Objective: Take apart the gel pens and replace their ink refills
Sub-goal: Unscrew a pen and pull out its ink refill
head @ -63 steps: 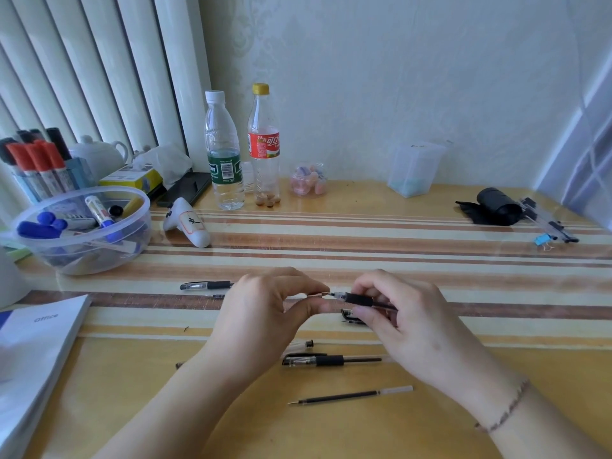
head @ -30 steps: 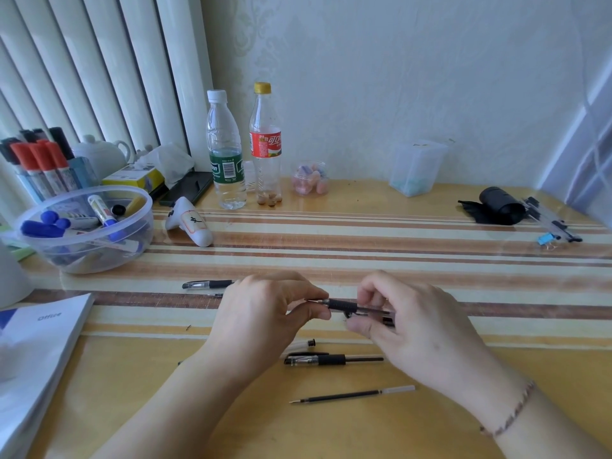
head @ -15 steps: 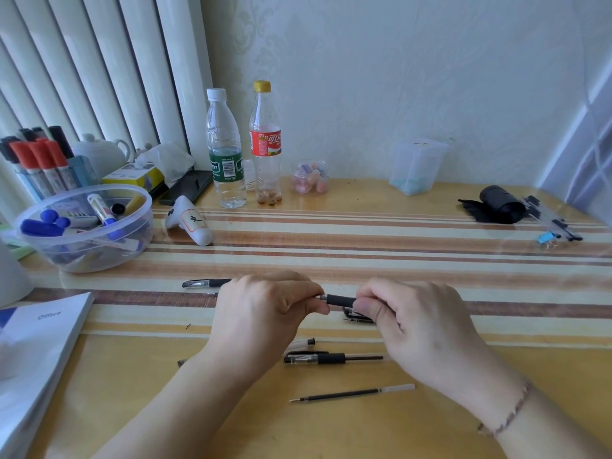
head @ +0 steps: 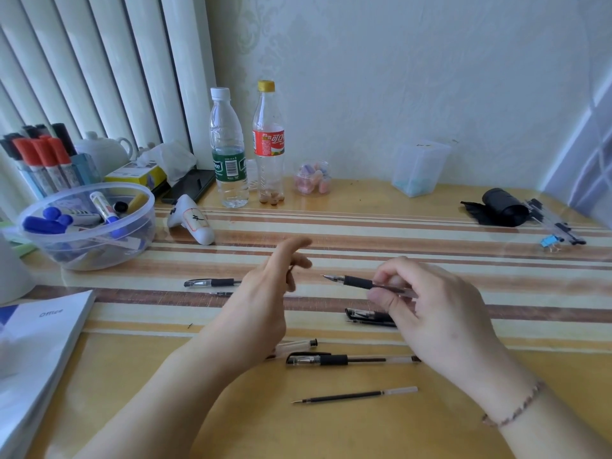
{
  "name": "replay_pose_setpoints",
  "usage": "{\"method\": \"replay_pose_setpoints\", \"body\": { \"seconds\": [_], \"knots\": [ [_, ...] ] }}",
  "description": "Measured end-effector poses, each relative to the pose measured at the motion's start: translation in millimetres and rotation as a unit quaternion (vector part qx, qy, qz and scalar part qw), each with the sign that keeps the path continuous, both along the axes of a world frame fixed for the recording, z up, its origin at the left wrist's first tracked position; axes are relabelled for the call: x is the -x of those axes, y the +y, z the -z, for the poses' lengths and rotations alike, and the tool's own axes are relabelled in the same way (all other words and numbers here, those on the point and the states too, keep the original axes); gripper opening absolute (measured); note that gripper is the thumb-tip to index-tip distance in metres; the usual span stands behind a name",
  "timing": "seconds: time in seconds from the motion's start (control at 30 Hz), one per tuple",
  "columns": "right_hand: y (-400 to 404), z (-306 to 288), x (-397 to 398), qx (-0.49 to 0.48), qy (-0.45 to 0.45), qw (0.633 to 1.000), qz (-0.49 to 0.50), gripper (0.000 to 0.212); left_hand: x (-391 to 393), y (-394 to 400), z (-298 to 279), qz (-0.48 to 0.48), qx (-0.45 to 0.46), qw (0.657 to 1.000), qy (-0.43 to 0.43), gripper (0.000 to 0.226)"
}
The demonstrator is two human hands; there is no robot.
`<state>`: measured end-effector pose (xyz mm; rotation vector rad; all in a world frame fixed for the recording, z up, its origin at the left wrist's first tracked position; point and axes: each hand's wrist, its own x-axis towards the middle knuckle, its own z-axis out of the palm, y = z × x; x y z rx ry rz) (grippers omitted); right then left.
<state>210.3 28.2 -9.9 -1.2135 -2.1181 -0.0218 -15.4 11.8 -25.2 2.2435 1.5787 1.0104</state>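
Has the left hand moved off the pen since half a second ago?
Yes. The left hand has let go and drawn back left, fingers spread, toward the capped pen on the table. The right hand alone holds the gel pen.

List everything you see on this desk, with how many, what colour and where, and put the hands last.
capless black-grip gel pen: 1, clear and black, held above mid-desk
capped gel pens: 2, clear and black, one near front, one left of hands
loose ink refill: 1, black, front
black pen cap: 1, under right hand
clear plastic bottles: 2, white cap and yellow cap, back
clear round tub of markers: 1, left
black roll: 1, right
striped wooden desk: 1
left hand: open, empty
right hand: pinching the pen
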Motion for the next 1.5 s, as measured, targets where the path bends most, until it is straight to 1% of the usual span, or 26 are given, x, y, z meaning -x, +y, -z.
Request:
{"method": "replay_pose_setpoints", "body": {
  "seconds": [0.07, 0.13, 0.17, 0.23, 0.3, 0.4, 0.5, 0.6, 0.8, 0.97, 1.1, 1.2, 1.33, 1.5],
  "knots": [
    [0, 0, 0, -0.01, 0.006, 1.0, -0.002, 0.012, 0, 3, -2, -0.025, 0.012, 0.999, -0.047, 0.077],
    [-1, 0, 1, -0.015, 0.004, 1.0, -0.015, 0.012, 0, 2, -5, -0.059, 0.035, 0.993, -0.096, 0.06],
    [-1, 0, 1, -0.016, 0.004, 1.0, -0.02, 0.012, 0, 2, -5, -0.069, 0.041, 0.991, -0.109, 0.048],
    [0, -1, 1, -0.02, 0.01, 1.0, -0.02, 0.011, 0, 1, -5, -0.075, 0.041, 0.99, -0.111, 0.025],
    [0, -2, 0, -0.022, 0.017, 0.999, -0.017, 0.01, 0, 0, -4, -0.08, 0.026, 0.993, -0.083, 0.016],
    [1, -1, -1, -0.018, 0.016, 1.0, -0.018, 0.011, 1, 2, -4, -0.079, -0.01, 0.996, -0.042, 0.014],
    [2, 1, -2, -0.015, -0.005, 1.0, -0.018, 0.011, 0, 2, -3, -0.059, -0.043, 0.997, -0.04, 0.013],
    [2, 3, -1, -0.011, -0.004, 1.0, -0.022, 0.012, -2, 2, -1, -0.046, -0.053, 0.997, -0.043, 0.014],
    [3, 1, -3, -0.014, -0.002, 1.0, -0.009, 0.01, -1, 3, -1, -0.054, -0.059, 0.995, -0.056, 0.014],
    [1, 3, 1, -0.011, -0.019, 0.999, -0.028, 0.009, -6, 0, -2, -0.008, -0.069, 0.997, -0.022, 0.013],
    [0, 4, 0, -0.016, -0.025, 0.999, -0.043, 0.008, -10, -2, 0, 0.008, -0.078, 0.997, -0.025, 0.011],
    [1, 4, 1, -0.017, -0.016, 0.999, -0.038, 0.005, -12, -2, 1, 0.007, -0.077, 0.996, -0.037, 0.011],
    [0, 4, 4, -0.013, -0.009, 0.999, -0.031, 0.006, -13, -2, 1, 0.015, -0.061, 0.997, -0.051, 0.012],
    [-2, 3, 4, -0.01, 0.019, 0.999, -0.031, 0.006, -13, -4, 0, 0.014, -0.062, 0.996, -0.061, 0.013]
  ]
}}
